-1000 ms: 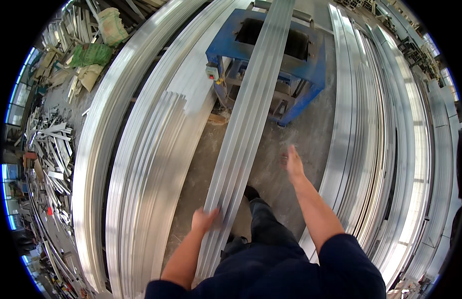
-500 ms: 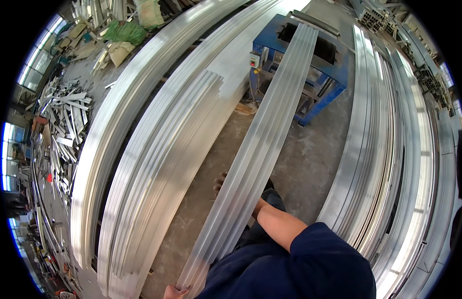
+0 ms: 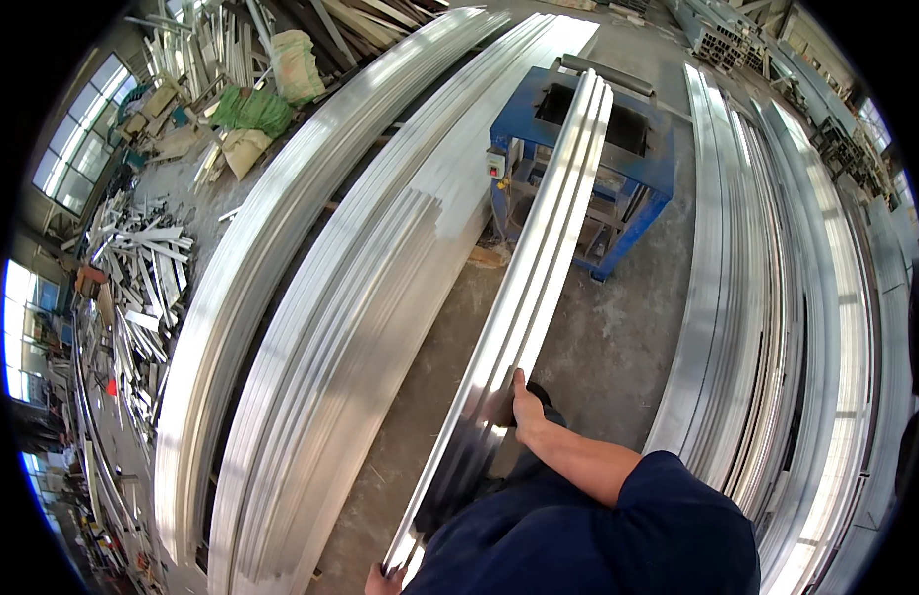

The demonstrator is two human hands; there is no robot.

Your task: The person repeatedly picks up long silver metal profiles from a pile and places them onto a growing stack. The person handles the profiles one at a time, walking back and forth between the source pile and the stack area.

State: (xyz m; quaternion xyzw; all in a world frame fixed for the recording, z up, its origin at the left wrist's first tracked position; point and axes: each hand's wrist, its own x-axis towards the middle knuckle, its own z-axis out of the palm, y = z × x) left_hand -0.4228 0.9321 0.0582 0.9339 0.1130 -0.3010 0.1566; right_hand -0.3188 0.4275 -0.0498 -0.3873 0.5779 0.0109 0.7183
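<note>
A long silvery aluminium profile (image 3: 524, 297) with lengthwise ridges runs away from my body. Whether it is one piece or several side by side, I cannot tell. My right hand (image 3: 527, 407) grips its right edge partway along, the thumb showing against the side and the other fingers hidden beneath. At the near end, low in the view, my left hand (image 3: 384, 580) is closed on the left edge, partly cut off by the frame. The far end reaches over a blue metal machine stand (image 3: 527, 99); whether it touches the top is unclear.
Stacks of long aluminium profiles (image 3: 330, 288) lie along my left, and more profiles (image 3: 712, 297) along my right. A pile of metal offcuts (image 3: 147, 288) lies farther left, near a green sack (image 3: 253, 111). A switch box (image 3: 495, 166) sits on the stand's left side.
The profile has rolled about its length and shows brighter faces. My right hand has shifted from underneath, fingertips past the left edge, to the right edge. The left hand still holds the near end.
</note>
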